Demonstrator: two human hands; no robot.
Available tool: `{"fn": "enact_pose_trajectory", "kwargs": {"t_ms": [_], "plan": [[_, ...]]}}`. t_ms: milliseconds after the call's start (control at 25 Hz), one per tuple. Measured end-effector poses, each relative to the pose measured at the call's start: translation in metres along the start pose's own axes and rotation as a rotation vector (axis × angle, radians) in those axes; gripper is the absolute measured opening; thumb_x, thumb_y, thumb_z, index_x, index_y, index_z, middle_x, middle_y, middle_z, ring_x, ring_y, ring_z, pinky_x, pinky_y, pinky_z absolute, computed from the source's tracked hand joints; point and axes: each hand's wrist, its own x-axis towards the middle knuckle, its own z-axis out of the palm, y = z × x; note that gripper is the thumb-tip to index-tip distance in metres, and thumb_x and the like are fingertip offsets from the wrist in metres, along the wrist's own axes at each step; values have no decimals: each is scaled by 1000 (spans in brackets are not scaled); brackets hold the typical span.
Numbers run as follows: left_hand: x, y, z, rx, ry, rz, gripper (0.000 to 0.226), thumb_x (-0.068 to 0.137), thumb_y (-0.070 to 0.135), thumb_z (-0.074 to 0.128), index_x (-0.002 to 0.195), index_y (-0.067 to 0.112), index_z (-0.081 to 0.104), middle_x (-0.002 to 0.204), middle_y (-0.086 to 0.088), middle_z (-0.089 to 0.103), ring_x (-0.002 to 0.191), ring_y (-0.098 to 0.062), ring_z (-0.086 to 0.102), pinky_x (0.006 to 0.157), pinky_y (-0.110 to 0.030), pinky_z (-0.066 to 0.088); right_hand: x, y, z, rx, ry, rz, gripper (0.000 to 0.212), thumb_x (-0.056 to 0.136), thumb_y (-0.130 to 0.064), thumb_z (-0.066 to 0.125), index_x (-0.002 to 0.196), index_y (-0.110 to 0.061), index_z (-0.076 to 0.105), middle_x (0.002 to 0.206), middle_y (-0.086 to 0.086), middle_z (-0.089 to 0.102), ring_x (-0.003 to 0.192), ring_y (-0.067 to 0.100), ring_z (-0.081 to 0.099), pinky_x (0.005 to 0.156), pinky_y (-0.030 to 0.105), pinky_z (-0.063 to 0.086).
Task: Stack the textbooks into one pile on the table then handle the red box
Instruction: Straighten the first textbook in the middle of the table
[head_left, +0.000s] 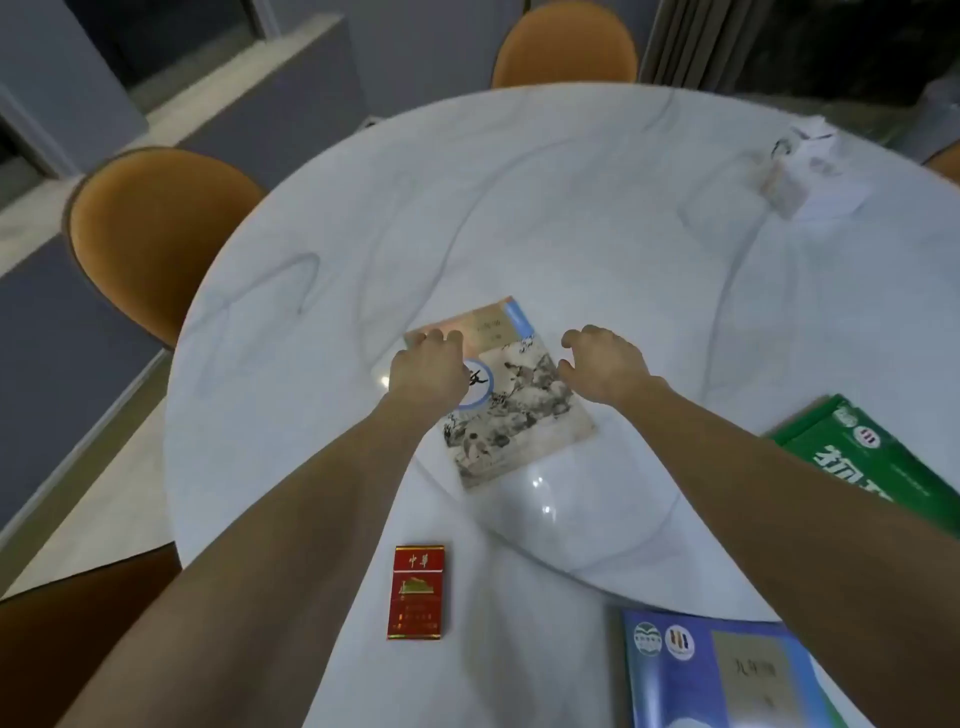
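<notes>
A textbook with an ink-painting cover (511, 410) lies flat in the middle of the round white marble table (571, 218). My left hand (428, 371) rests on its far left corner, fingers curled over the edge. My right hand (605, 366) hovers just right of the book, fingers bent and apart, holding nothing. A green textbook (872, 457) lies at the right edge. A blue textbook (727, 675) lies at the near right. The red box (416, 592), a small cigarette pack, lies flat near me between my forearms.
Orange chairs stand at the left (156, 228) and at the far side (566, 47). A white crumpled bag or tissue pack (805, 166) sits at the far right of the table. A dark brown surface (78, 634) shows at the lower left.
</notes>
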Motion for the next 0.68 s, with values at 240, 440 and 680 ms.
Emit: {"fn": "enact_pose_trajectory", "kwargs": {"t_ms": [240,440,680], "plan": [[3,-6,43,-238,-59,-202,40,88,8,48,127,4,39,125,-20,46,114,-35,44,78,-39,43,15,0,49,170,-81,148,36,90,-26,52,113,1,52,114,21,54,107,36,52,81,39,46],[5,-4,62,-602,-40,-485,49,86,7,53,131,1,34,123,-23,46,112,-39,49,90,-42,45,28,-7,64,308,-92,310,38,82,-28,68,104,1,58,114,22,57,109,36,53,79,38,48],[15,-13,68,-888,-30,-762,19,82,8,60,98,-1,55,94,-17,59,77,-29,60,62,-36,53,37,-3,64,560,-115,508,28,72,-20,78,80,-6,55,100,20,64,102,32,62,73,36,52]]}}
